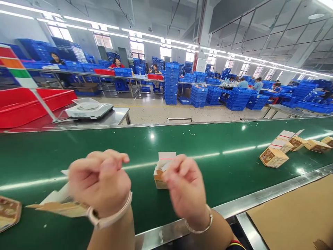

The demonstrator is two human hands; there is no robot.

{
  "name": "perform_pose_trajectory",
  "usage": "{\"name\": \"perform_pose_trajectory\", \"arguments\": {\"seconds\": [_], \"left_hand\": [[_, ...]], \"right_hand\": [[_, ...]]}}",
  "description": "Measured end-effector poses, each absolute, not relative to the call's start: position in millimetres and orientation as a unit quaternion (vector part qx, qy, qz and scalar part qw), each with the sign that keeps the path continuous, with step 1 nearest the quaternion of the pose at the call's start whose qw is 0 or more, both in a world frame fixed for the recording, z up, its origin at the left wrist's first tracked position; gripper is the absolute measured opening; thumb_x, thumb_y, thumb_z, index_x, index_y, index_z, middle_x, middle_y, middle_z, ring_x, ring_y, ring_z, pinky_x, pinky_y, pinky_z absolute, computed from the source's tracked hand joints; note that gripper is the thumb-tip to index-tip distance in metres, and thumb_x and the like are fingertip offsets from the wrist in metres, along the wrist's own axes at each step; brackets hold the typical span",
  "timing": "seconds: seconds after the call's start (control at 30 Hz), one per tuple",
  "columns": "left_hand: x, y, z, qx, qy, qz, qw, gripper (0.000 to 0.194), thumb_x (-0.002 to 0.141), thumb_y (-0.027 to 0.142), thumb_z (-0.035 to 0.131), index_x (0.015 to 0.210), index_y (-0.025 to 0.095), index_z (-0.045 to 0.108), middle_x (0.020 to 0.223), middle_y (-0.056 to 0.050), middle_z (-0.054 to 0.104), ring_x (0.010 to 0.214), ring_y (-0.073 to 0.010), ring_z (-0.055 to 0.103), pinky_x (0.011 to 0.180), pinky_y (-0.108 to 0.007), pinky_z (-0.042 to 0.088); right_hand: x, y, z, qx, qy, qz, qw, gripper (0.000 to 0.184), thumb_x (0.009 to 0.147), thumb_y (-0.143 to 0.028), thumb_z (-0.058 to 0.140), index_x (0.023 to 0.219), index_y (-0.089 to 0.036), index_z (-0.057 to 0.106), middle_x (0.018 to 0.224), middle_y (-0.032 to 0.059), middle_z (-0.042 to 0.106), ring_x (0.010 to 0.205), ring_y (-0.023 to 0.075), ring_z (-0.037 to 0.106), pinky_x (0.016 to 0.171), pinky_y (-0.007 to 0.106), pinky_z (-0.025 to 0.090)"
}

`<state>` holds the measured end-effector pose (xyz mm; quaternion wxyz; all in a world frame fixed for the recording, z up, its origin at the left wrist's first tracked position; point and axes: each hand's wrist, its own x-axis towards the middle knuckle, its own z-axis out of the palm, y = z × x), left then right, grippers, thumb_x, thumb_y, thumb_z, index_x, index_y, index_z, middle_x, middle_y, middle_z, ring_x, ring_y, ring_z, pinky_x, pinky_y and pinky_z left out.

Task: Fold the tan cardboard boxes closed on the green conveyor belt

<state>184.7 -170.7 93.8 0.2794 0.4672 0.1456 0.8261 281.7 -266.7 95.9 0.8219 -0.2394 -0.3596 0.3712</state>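
Observation:
My left hand (100,182) is raised above the green conveyor belt, fingers loosely curled, with a white band on the wrist. It is slightly blurred, and nothing shows in its grasp. Behind and below it lies an opened carton (61,205) with spread flaps, partly hidden by the hand. My right hand (186,189), a bracelet on its wrist, has its fingers bent inward, also with nothing visible in them. Its fingertips overlap the right side of a small brown and white box (161,182) with its lid up; whether they touch it, I cannot tell.
On the green belt (226,173), a printed carton (9,212) lies far left and several small boxes (274,158) lie right. Beyond are a white scale (90,109) and a red bin (33,106). Brown cardboard (293,211) is near right. People sit among stacked blue crates (171,83).

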Motion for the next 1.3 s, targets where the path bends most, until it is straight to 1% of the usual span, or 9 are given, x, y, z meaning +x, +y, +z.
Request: {"name": "perform_pose_trajectory", "arguments": {"seconds": [0.2,0.3,0.4,0.47,0.6,0.8,0.97,1.2,1.3], "left_hand": [[205.4,-130.2,33.9,0.689,0.243,0.592,0.34,0.021,0.087,0.035,0.052,0.081,0.019,0.063,0.072,-0.002,0.067,0.06,-0.0136,0.059,0.058,-0.027,0.049],[214.5,-125.2,-11.9,0.788,0.194,0.456,0.365,0.041,0.093,0.049,0.041,0.106,0.02,0.066,0.102,-0.01,0.071,0.086,-0.02,0.066,0.079,-0.037,0.054],[231.5,-128.1,-41.9,0.83,0.113,0.408,0.363,0.056,0.092,0.059,0.034,0.122,0.019,0.06,0.128,-0.014,0.062,0.119,-0.0266,0.057,0.101,-0.046,0.045],[245.2,-131.5,-49.0,0.851,0.083,0.392,0.339,0.058,0.092,0.059,0.033,0.126,0.018,0.058,0.133,-0.015,0.058,0.126,-0.0276,0.051,0.107,-0.048,0.039],[266.8,-136.9,-39.0,0.899,0.145,0.321,0.262,0.046,0.094,0.046,0.035,0.118,0.022,0.064,0.13,-0.01,0.061,0.131,-0.0297,0.044,0.102,-0.053,0.037],[283.2,-143.8,-16.9,0.923,0.234,0.244,0.185,0.039,0.088,0.047,0.048,0.119,0.03,0.065,0.131,-0.004,0.061,0.124,-0.033,0.041,0.095,-0.052,0.033],[289.5,-142.0,-14.6,0.95,0.183,0.209,0.143,0.047,0.087,0.047,0.05,0.131,0.032,0.056,0.144,-0.001,0.05,0.131,-0.0352,0.03,0.096,-0.051,0.029],[302.6,-148.2,0.1,0.961,0.184,0.146,0.147,0.061,0.082,0.052,0.055,0.139,0.032,0.046,0.13,-0.006,0.061,0.116,-0.0337,0.042,0.092,-0.049,0.032],[312.7,-152.5,7.9,0.964,0.19,0.12,0.145,0.055,0.081,0.056,0.054,0.131,0.033,0.054,0.123,-0.007,0.064,0.107,-0.0326,0.047,0.089,-0.049,0.035]], "right_hand": [[383.6,-267.3,28.0,-0.463,-0.337,0.06,0.818,0.014,0.073,-0.029,0.074,0.077,-0.023,0.062,0.077,0.0002,0.061,0.069,0.0126,0.059,0.067,0.028,0.053],[407.0,-263.2,-14.7,-0.56,-0.467,0.093,0.678,0.023,0.082,-0.039,0.063,0.099,-0.024,0.068,0.099,0.0082,0.069,0.089,0.0212,0.065,0.08,0.039,0.055],[411.4,-252.8,-40.3,-0.57,-0.592,0.107,0.56,0.047,0.078,-0.047,0.065,0.119,-0.025,0.064,0.127,0.0117,0.062,0.121,0.0301,0.055,0.1,0.051,0.046],[411.1,-244.6,-46.9,-0.564,-0.624,0.091,0.533,0.049,0.078,-0.05,0.065,0.12,-0.025,0.065,0.129,0.0116,0.06,0.125,0.0306,0.052,0.106,0.053,0.04],[414.6,-232.0,-47.2,-0.57,-0.604,0.074,0.552,0.036,0.079,-0.055,0.062,0.097,-0.026,0.074,0.111,0.0104,0.069,0.111,0.029,0.061,0.102,0.051,0.044],[423.9,-223.7,-49.2,-0.584,-0.554,0.086,0.587,0.048,0.084,-0.065,0.048,0.076,-0.027,0.075,0.1,0.0101,0.071,0.104,0.0283,0.063,0.094,0.048,0.049],[428.2,-227.3,-53.9,-0.587,-0.529,0.084,0.607,0.049,0.082,-0.067,0.05,0.075,-0.025,0.074,0.099,0.0104,0.071,0.108,0.029,0.061,0.097,0.048,0.046],[429.9,-238.4,-61.2,-0.588,-0.484,0.035,0.647,0.044,0.082,-0.062,0.052,0.07,-0.022,0.067,0.1,0.0111,0.068,0.105,0.0271,0.06,0.096,0.046,0.046],[438.0,-240.7,-61.2,-0.596,-0.458,0.014,0.66,0.045,0.085,-0.061,0.047,0.077,-0.02,0.066,0.109,0.0132,0.065,0.107,0.0261,0.059,0.095,0.046,0.045]]}}
